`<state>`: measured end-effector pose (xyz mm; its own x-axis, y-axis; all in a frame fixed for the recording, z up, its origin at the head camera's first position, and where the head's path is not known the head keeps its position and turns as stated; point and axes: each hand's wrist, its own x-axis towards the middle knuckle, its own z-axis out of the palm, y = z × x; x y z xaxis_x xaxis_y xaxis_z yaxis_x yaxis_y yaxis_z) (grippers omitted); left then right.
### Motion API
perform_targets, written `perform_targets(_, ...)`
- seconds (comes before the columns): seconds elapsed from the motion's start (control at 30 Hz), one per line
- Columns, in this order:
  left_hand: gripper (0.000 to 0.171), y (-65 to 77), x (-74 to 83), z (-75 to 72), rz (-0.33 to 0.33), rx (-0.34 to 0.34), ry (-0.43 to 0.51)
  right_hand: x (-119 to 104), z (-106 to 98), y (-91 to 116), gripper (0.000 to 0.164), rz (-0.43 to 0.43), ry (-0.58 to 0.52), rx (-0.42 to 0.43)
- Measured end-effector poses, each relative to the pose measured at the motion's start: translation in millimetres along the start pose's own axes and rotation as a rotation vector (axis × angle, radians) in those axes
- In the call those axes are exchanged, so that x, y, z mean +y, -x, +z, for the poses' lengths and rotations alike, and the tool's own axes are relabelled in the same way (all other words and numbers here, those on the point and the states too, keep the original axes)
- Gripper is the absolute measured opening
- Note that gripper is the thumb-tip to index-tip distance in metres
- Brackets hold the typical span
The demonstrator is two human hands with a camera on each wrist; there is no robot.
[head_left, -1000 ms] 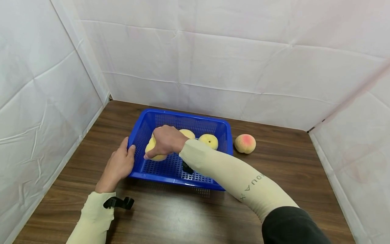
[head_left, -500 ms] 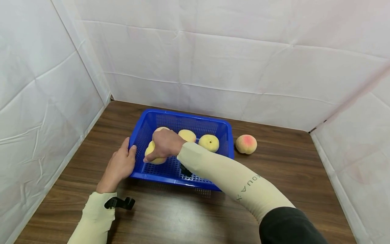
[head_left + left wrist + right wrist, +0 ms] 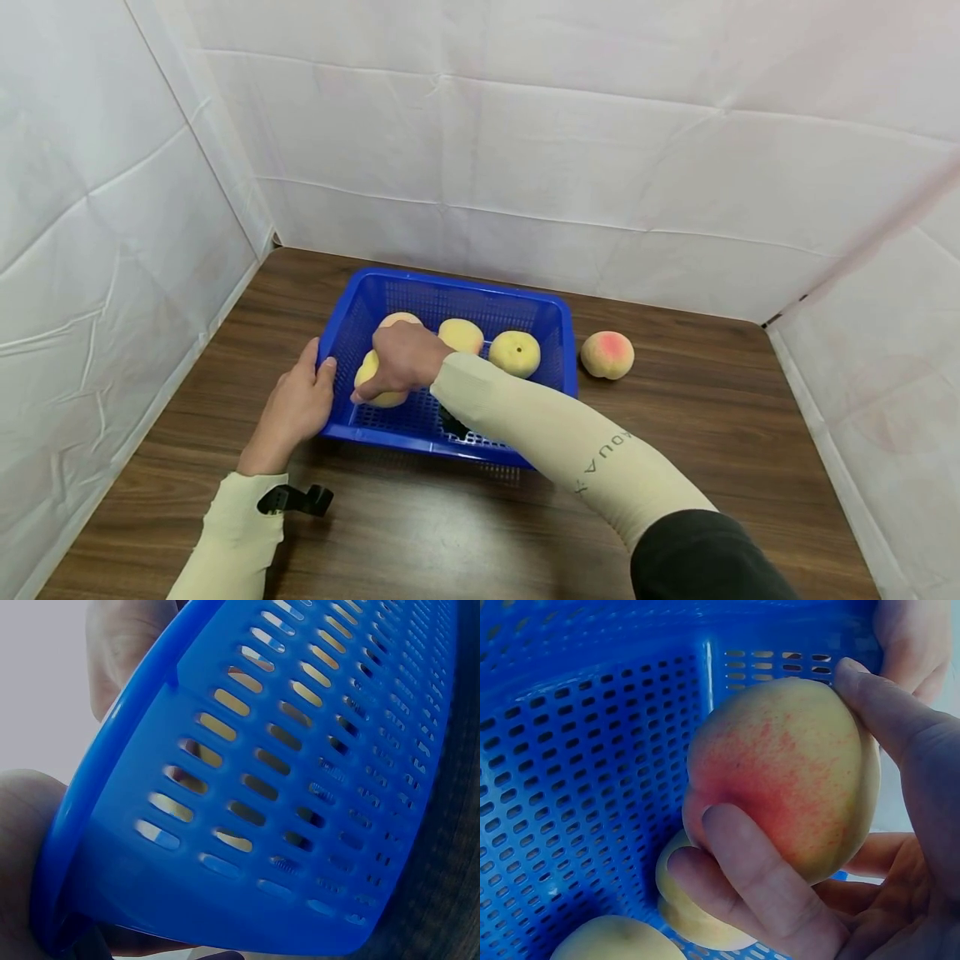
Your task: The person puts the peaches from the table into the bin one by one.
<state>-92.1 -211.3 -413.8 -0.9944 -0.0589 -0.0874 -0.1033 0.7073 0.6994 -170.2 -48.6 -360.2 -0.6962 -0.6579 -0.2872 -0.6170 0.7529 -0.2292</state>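
Your right hand [image 3: 408, 357] is holding a peach [image 3: 795, 757] inside the blue basket [image 3: 405, 442], centre-right in the right wrist view; your left hand [image 3: 296, 404] is gripping the basket's left side. The peach, probably light and bruise-prone, is calling for gentle cradling round its flanks.

Closed in at 12 o'clock by a creased white back sheet [image 3: 540, 142], at 9 by a wrinkled sheet [image 3: 90, 275], at 3 by a pink-streaked sheet [image 3: 885, 383]; floored by a dark wood-grain counter [image 3: 720, 417], glossy toward 6 o'clock.
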Motion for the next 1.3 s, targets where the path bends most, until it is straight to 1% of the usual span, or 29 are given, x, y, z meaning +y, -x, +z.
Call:
perform_targets(0.23,0.054,0.8,-0.1,-0.5,-0.004,0.007,0.002,-1,7,-4,0.051,0.007,0.0,-0.017)
perform_targets(0.43,0.055,0.5,1.1,-0.8,-0.01,-0.006,-0.001,-3,11,-4,0.052,0.012,-0.006,-0.036)
perform_targets(0.67,0.052,1.9,-0.1,-0.8,-0.009,0.007,-0.006,-5,15,-5,0.052,0.015,-0.002,-0.052)
perform_targets(0.83,0.054,2.8,0.5,-1.0,-0.01,0.002,-0.001,-5,17,-5,0.052,0.025,0.0,-0.064)
perform_targets(1.03,0.056,3.2,0.6,-1.8,-0.005,0.002,-0.008,-6,17,-8,0.054,0.024,0.013,-0.077)
perform_targets(1.3,0.055,2.6,-0.3,-0.3,-0.011,-0.004,0.004,-6,23,-11,0.053,0.038,0.04,-0.11)
